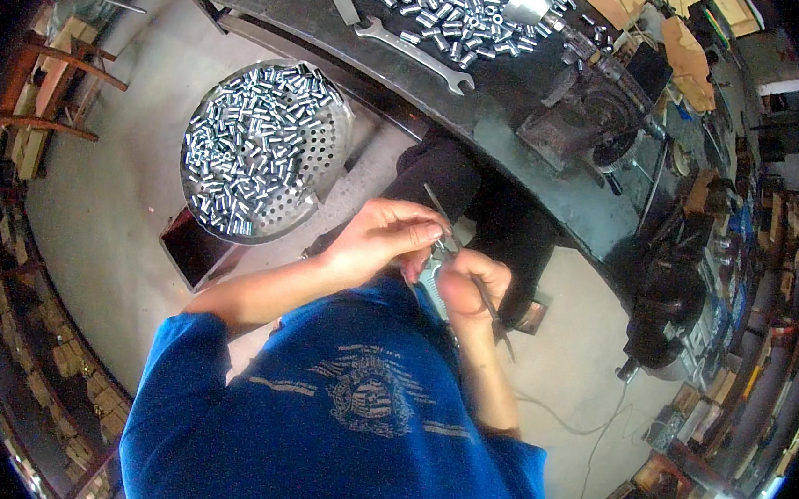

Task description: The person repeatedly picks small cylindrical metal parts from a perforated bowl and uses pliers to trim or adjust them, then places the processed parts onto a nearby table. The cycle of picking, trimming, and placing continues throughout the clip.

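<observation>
Both hands are close together above my lap. With thumb and fingers pinched, my left hand (386, 239) holds a small shiny metal sleeve (438, 247), partly hidden by the fingers. My right hand (474, 282) is wrapped around a long, thin dark file (489, 303), whose far end lies against or just beside the sleeve. Under the hands a pale, ribbed object (433, 288) shows in part; its kind is unclear. Left of the hands stands a round perforated metal basket (318, 156), with many similar sleeves (249, 139) heaped in it.
The dark workbench (484, 129) crosses ahead, bearing a pile of sleeves (455, 15), a wrench (415, 49) and a bench vise (583, 123). A dark box (195, 247) is by the basket. Shelving (25, 361) runs along the left; a cable (582, 428) lies on the floor.
</observation>
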`<state>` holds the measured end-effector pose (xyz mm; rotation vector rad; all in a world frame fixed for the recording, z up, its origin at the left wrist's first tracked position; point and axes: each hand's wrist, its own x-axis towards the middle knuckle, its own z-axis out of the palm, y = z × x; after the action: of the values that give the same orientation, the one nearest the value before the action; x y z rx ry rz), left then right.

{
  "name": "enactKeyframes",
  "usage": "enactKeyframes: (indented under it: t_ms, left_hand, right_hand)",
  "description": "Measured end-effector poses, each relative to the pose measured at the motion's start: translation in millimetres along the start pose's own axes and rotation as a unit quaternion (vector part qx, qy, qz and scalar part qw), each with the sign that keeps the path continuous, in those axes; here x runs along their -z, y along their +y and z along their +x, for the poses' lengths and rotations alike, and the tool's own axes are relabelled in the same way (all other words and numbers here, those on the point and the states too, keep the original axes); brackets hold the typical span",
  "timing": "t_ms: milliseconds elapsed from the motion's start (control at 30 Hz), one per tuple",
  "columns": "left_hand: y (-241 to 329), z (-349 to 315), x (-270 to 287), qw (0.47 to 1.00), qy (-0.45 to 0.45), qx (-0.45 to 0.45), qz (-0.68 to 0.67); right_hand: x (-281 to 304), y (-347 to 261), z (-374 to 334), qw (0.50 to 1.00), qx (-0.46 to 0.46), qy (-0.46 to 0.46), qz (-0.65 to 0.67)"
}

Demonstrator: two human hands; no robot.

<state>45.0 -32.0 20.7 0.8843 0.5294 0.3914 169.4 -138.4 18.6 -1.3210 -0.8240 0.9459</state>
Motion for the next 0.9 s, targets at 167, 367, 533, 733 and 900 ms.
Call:
enactKeyframes:
  t_ms: [167, 367, 533, 733, 900]
  left_hand:
    - [-1, 1, 3, 0.999, 0.005, -0.028, 0.043]
    - [6, 7, 32, 0.868, 0.150, -0.198, 0.429]
    - [8, 9, 50, 0.770, 0.123, -0.309, 0.545]
    - [9, 11, 53, 0.695, 0.080, -0.386, 0.601]
    - [4, 8, 43, 0.670, 0.032, -0.404, 0.622]
  right_hand:
    - [0, 3, 2, 1.000, 0.011, 0.002, -0.008]
    - [17, -7, -9, 0.995, 0.094, -0.028, -0.036]
    - [3, -34, -12, 0.979, 0.163, -0.123, -0.021]
    - [1, -43, -8, 0.973, 0.126, -0.164, -0.099]
    - [-8, -14, 3, 0.966, 0.080, -0.165, -0.181]
